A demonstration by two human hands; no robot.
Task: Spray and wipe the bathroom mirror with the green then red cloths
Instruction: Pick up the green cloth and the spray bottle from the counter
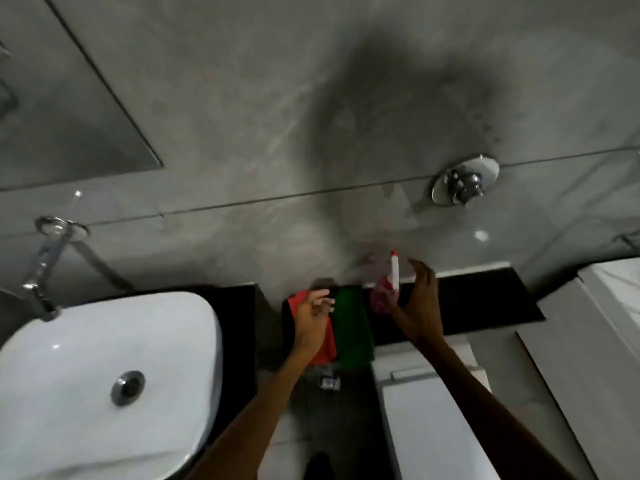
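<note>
Grey marbled wall tiles fill the view; the mirror [69, 109] shows only as a corner at upper left, above the white basin [104, 358] and its wall tap [41, 271]. The frame is blurred.

A black ledge [485, 299] runs along the foot of the wall, and everything you need sits at its left end. Red cloth [327, 348] lies flat at the ledge's left edge, green cloth [353, 323] touching it on the right, both draping over the front edge. Your left hand [311, 323] hovers over the red cloth, fingers loosely spread, gripping nothing as far as can be told. Just right of the green cloth stands the spray bottle [389, 289], pinkish body, white neck, red tip, near the ledge's back edge. Your right hand [419, 306] is cupped beside it, fingers spread, apparently not closed on it.

Judgement: the task looks barely begun. Both cloths lie flat, bottle not yet lifted. Spraying and both wipes remain.
</note>
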